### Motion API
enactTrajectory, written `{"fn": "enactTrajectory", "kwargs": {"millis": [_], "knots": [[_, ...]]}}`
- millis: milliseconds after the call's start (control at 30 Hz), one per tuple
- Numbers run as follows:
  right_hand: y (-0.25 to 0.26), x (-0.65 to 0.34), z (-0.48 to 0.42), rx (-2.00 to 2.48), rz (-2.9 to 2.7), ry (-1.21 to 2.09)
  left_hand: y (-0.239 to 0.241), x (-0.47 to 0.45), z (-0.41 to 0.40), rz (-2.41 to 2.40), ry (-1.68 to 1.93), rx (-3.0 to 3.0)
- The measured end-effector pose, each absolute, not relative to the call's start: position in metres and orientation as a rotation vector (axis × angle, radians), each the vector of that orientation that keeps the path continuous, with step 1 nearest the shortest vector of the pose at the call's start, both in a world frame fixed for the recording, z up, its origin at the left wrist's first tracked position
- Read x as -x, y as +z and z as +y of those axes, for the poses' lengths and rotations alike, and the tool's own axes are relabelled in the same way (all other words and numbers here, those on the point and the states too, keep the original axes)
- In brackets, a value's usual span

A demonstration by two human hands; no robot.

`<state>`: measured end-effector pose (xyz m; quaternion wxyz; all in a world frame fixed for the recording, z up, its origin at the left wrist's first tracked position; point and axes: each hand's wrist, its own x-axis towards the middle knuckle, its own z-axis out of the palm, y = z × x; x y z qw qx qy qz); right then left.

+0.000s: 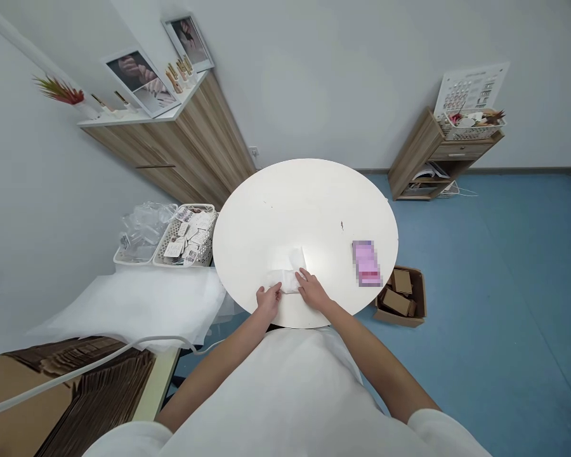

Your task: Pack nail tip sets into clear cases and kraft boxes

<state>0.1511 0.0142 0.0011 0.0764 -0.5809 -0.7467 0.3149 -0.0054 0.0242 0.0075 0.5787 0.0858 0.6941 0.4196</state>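
A small white cloth-like pouch (pixel 288 266) lies on the round white table (pixel 304 203) near its front edge. My left hand (pixel 268 299) pinches the pouch's near left corner, fingers closed on it. My right hand (pixel 311 289) rests on the pouch's near right edge with fingers curled down on the material. Both hands hold it flat against the tabletop.
A blurred pink object (pixel 366 263) lies on the table's right side. Two white baskets (pixel 171 238) with clear bags and small cards stand to the left on a covered bench. A cardboard box (pixel 400 296) sits on the blue floor. Flat cartons (pixel 76 387) are stacked at lower left.
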Motion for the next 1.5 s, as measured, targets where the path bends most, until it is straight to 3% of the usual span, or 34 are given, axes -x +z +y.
{"fn": "enactTrajectory", "kwargs": {"millis": [467, 800, 1100, 1500], "knots": [[0.0, -0.127, 0.003, 1.797, -2.021, 0.957, 0.019, 0.02, 0.007, 1.569, 0.608, -1.331], [0.002, -0.133, 0.016, 1.736, -1.773, 1.296, 0.016, 0.009, 0.0, 1.401, 0.332, -1.97], [-0.003, -0.123, 0.018, 1.863, -1.597, 1.186, 0.019, 0.012, -0.017, 1.268, 0.212, -2.067], [-0.003, -0.124, 0.012, 1.837, -1.754, 1.04, 0.024, 0.02, 0.011, 1.28, 0.16, -2.187]]}}
